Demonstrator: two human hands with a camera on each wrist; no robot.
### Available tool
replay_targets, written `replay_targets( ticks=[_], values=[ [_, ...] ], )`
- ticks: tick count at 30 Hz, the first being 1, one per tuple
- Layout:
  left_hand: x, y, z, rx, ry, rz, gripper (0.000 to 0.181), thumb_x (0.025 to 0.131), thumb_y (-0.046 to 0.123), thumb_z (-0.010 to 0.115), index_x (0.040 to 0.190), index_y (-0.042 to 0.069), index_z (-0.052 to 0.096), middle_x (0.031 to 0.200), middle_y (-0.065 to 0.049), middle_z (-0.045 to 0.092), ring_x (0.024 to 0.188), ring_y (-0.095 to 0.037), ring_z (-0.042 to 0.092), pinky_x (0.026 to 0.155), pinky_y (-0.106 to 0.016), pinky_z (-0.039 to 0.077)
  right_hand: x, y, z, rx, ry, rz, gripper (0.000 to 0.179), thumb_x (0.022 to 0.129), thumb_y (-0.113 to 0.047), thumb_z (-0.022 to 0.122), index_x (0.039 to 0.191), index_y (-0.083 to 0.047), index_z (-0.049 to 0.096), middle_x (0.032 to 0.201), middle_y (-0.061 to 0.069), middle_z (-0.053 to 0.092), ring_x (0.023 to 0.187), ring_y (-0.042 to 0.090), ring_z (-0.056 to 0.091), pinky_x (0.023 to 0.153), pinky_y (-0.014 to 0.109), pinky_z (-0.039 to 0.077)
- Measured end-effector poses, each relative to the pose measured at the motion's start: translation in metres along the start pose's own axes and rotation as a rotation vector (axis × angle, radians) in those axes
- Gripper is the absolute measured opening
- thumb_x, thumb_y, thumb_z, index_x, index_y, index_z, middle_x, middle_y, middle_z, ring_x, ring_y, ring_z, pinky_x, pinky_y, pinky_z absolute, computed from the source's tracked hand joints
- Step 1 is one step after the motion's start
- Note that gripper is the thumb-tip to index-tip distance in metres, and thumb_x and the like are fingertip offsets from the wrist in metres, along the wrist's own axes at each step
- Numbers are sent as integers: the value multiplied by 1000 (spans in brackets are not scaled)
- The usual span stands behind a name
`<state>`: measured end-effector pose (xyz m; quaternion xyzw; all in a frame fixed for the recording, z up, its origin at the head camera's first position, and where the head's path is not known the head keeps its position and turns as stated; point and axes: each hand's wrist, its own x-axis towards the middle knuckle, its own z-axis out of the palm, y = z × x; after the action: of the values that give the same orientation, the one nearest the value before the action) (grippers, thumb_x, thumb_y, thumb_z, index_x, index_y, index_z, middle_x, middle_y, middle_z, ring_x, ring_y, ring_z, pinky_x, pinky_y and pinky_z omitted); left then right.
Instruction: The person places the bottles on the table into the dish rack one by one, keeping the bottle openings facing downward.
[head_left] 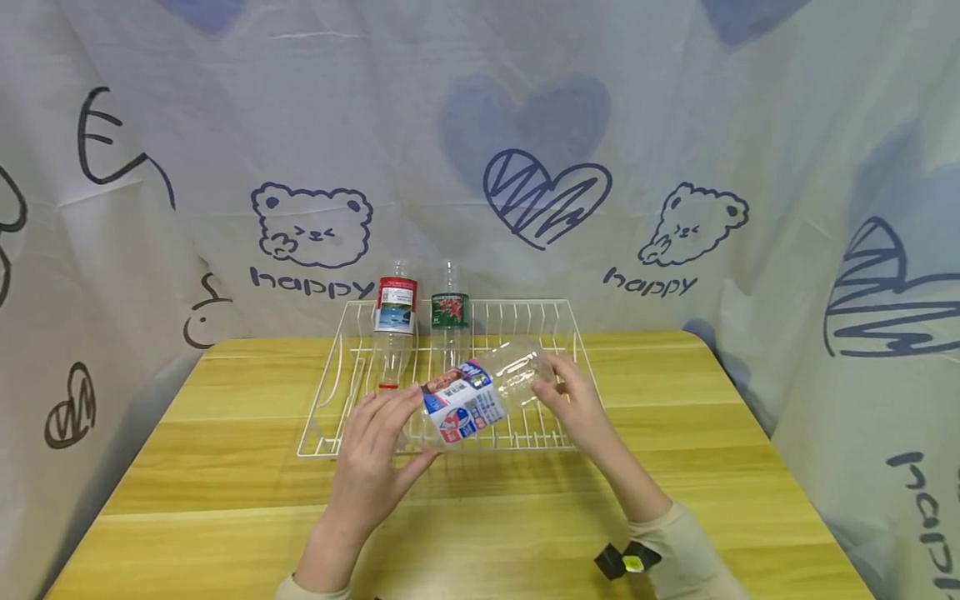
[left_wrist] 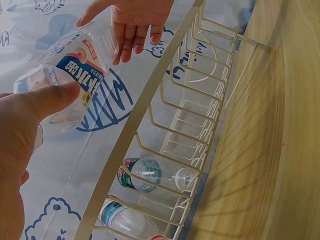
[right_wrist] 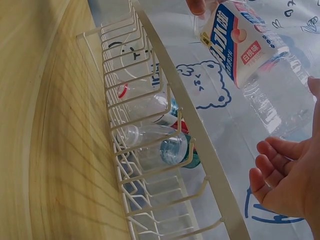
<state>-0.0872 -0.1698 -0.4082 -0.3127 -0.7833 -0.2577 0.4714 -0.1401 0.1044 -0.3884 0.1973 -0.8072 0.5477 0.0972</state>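
Over the rack's front part, both hands hold a clear plastic bottle (head_left: 517, 371) with a blue, white and pink label, tilted with its base toward the right. My left hand (head_left: 375, 450) grips its left end, the thumb (left_wrist: 60, 97) lying along the side near the label. At the base, my right hand (head_left: 577, 408) has the bottle between thumb and fingers; several of its fingers (right_wrist: 272, 167) stay loosely bent below. The bottle's left end is hidden by the left hand in the head view.
A white wire rack (head_left: 525, 450) stands on the wooden table (head_left: 225, 492). In it lie a clear bottle with a red and white label (head_left: 396, 304) and red cap, and another with a green label (head_left: 450, 310). A printed cloth (head_left: 427, 150) hangs behind.
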Motion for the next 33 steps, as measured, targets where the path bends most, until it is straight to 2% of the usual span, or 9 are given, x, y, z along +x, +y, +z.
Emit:
replay_targets(
  ticks=[3, 5, 8, 11, 16, 22, 27, 30, 33],
  values=[
    [0, 0, 0, 4, -16, -18, 71, 64, 24, 80, 126, -4, 58, 127, -16, 64, 111, -34, 57, 122, -34, 26, 0, -1, -1, -7, -3, 10, 71, 92, -59, 52, 125, 4, 57, 116, 21, 60, 79, 7, 50, 60, 17, 47],
    [-1, 0, 0, 10, -37, -38, 75, 61, 22, 83, 127, -3, 57, 129, -15, 63, 113, -34, 57, 122, -35, 26, 0, -2, -2, -17, 4, 11, 63, 92, -54, 55, 122, 2, 59, 111, 18, 60, 76, 11, 49, 60, 18, 45],
    [-1, -1, 0, 25, -86, -76, 79, 61, 22, 86, 129, -2, 56, 131, -13, 62, 116, -34, 55, 122, -35, 24, 0, -4, -3, -48, 31, -3, 53, 90, -46, 60, 118, -2, 60, 107, 13, 59, 83, 15, 47, 68, 21, 43],
    [-3, -1, 1, 54, -121, -101, 74, 67, 27, 82, 131, 0, 55, 133, -14, 60, 120, -35, 53, 123, -35, 22, 2, -5, -6, -87, 77, -22, 52, 88, -45, 63, 118, -3, 59, 106, 10, 57, 91, 14, 45, 76, 26, 41],
    [-5, -3, 1, 98, -144, -120, 70, 73, 33, 74, 132, 2, 55, 135, -16, 58, 122, -36, 52, 123, -35, 22, 7, -8, -13, -164, 153, -58, 51, 85, -41, 67, 115, -2, 57, 107, 11, 55, 95, 14, 44, 79, 29, 41],
    [-5, -4, -2, 119, -204, -153, 72, 71, 32, 78, 133, 4, 54, 136, -16, 57, 123, -36, 51, 123, -37, 22, 15, -5, -24, -322, 253, -131, 56, 79, -37, 70, 113, 4, 56, 107, 16, 55, 100, 26, 47, 89, 44, 45],
    [-5, -11, -6, 137, -189, -166, 67, 76, 39, 73, 131, 4, 56, 133, -17, 59, 122, -38, 52, 110, -54, 36, 23, -1, -33, -441, 323, -199, 63, 78, -43, 68, 110, 10, 54, 102, 20, 57, 97, 34, 48, 86, 46, 43],
    [-6, -17, -9, 155, -170, -182, 63, 85, 47, 64, 130, 4, 57, 131, -18, 60, 121, -39, 52, 105, -58, 39, 28, -1, -39, -497, 349, -249, 68, 79, -48, 66, 109, 11, 54, 101, 23, 56, 97, 37, 47, 87, 47, 42],
    [-8, -23, -15, 178, -173, -225, 64, 92, 57, 53, 130, 5, 57, 132, -18, 59, 122, -40, 50, 105, -60, 37, 33, 0, -44, -548, 366, -288, 72, 79, -54, 62, 108, 12, 53, 100, 24, 55, 95, 39, 46, 86, 49, 41]
  ],
)
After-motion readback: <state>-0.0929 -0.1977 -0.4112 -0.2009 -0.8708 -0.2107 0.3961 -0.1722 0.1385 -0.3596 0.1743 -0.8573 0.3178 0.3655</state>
